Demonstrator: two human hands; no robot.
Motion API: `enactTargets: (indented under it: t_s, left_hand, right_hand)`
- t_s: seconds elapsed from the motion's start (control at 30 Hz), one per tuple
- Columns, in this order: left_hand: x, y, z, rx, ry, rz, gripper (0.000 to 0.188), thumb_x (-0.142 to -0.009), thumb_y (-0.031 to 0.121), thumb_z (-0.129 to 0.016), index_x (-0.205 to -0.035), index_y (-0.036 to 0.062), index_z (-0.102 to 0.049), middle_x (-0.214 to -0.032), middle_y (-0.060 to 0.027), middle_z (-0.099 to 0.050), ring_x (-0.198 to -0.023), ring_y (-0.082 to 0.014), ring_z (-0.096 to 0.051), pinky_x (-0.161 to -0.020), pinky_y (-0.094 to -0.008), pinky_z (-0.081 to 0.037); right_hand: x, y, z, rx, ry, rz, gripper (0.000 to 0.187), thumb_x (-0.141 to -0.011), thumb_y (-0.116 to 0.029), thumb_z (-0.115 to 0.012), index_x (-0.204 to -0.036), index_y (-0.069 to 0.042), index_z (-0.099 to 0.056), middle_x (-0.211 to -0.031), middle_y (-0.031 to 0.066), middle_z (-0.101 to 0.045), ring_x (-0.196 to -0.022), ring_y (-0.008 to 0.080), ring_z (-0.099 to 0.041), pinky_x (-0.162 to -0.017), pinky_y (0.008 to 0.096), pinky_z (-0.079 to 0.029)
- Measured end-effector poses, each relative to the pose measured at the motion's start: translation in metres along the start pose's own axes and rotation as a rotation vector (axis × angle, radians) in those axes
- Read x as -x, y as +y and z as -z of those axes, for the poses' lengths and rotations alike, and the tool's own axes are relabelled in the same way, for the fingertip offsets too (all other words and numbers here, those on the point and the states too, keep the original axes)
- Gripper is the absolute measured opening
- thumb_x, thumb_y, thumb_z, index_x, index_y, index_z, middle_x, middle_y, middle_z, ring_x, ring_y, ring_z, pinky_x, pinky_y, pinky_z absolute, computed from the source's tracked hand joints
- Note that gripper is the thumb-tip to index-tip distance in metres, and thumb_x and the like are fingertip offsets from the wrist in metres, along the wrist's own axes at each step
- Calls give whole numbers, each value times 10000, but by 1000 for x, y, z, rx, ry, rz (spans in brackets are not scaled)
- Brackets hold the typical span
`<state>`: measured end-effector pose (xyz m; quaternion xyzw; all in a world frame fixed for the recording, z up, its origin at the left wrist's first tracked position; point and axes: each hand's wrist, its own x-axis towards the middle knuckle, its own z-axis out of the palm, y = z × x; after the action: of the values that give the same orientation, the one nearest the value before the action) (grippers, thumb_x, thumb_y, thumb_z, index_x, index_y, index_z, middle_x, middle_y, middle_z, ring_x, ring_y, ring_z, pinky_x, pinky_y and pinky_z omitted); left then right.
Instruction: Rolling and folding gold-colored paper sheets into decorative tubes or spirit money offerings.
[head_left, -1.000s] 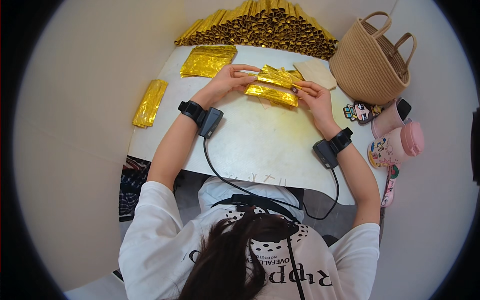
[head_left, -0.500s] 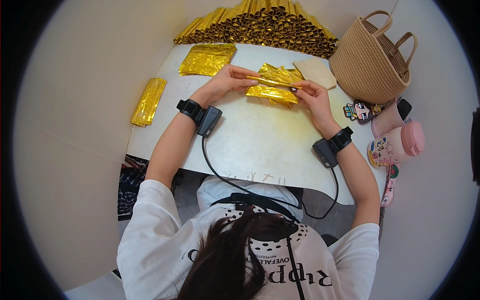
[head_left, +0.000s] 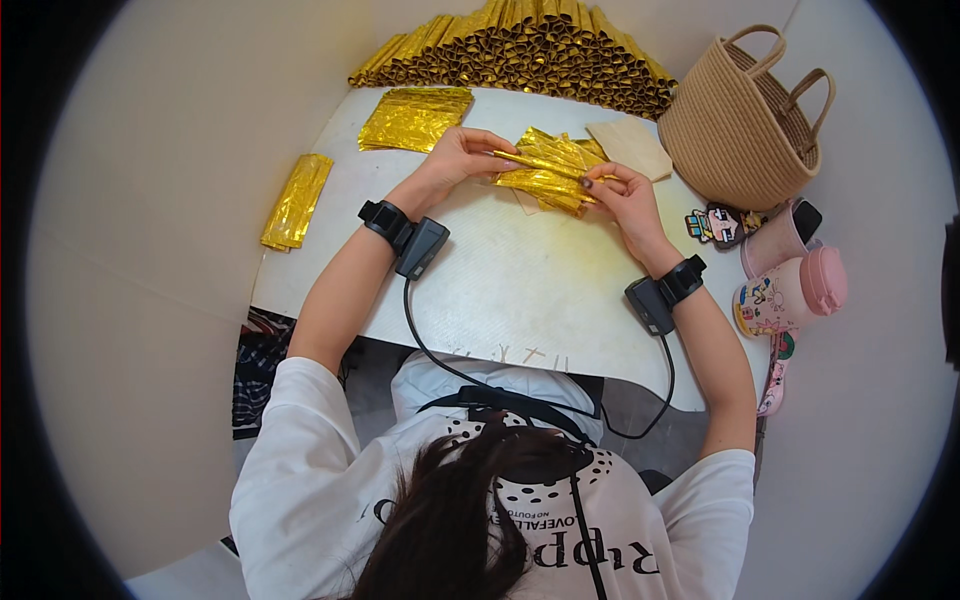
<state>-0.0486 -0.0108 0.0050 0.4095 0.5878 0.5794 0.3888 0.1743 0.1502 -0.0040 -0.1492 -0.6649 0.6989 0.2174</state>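
Observation:
Between my two hands a sheet of gold foil paper is rolled into a narrow strip. My left hand pinches its left end, and my right hand pinches the right end with thumb and fingers. Beneath the strip lies a loose pile of gold foil sheets, partly covered by it and by my fingers. A neat stack of gold foil sheets lies beyond my left hand. Another flat bundle of gold foil rests at the table's left edge.
Many rolled gold foil tubes are heaped along the back wall. On the right stand a woven basket, a cartoon figure item, a pale pink cup and a pink-lidded bottle. A beige paper sheet lies near the basket.
The foil between my hands has gone from a partly folded sheet with a lower flap showing to a narrower roll. My right hand has shifted slightly.

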Motion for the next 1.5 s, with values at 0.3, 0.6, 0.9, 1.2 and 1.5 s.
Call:
enactTargets:
  t_s: [0.3, 0.6, 0.9, 1.2, 1.5]
  left_hand:
    - [2, 1, -2, 76, -105, -50, 166, -755, -20, -729, -919, -12, -710, -1014, -124, -694, -840, -128, -658, -757, -237, -524]
    - [8, 16, -20, 15, -193, 91, 431, -858, 106, -676, -1264, 20, -558, -961, -87, -689, -753, -82, -651, -664, -185, -539]
    - [12, 13, -37, -1, -141, 87, 330, -854, 129, -688, -1115, -61, -616, -850, -92, -672, -633, -86, -641, -579, -182, -544]
    - [15, 20, -27, 59, -252, 103, 403, -879, 134, -654, -1232, -27, -545, -968, -143, -673, -695, -113, -660, -647, -207, -567]
    - [8, 14, -12, 210, -234, 225, 397, -978, 216, -505, -1305, -7, -463, -1104, -208, -643, -805, -146, -675, -740, -240, -573]
  right_hand:
    - [1, -5, -4, -76, 65, -9, 233, -898, -57, -613, -1126, -10, -615, -942, 68, -689, -823, 88, -650, -701, 197, -547]
    - [0, -2, 0, -68, 44, 21, 208, -898, -63, -615, -1099, -9, -628, -950, 76, -688, -840, 87, -650, -720, 195, -541]
    - [3, -6, -4, -6, 13, -13, 224, -895, -60, -616, -1113, -8, -626, -926, 55, -686, -829, 73, -640, -710, 190, -535]
    - [2, -1, 1, -35, -16, 20, 224, -873, -20, -619, -1095, 3, -631, -955, 73, -680, -860, 89, -636, -748, 207, -526]
    - [0, 5, 2, 32, 10, 83, 198, -834, 1, -652, -1030, 23, -665, -968, 88, -685, -860, 103, -633, -776, 222, -501]
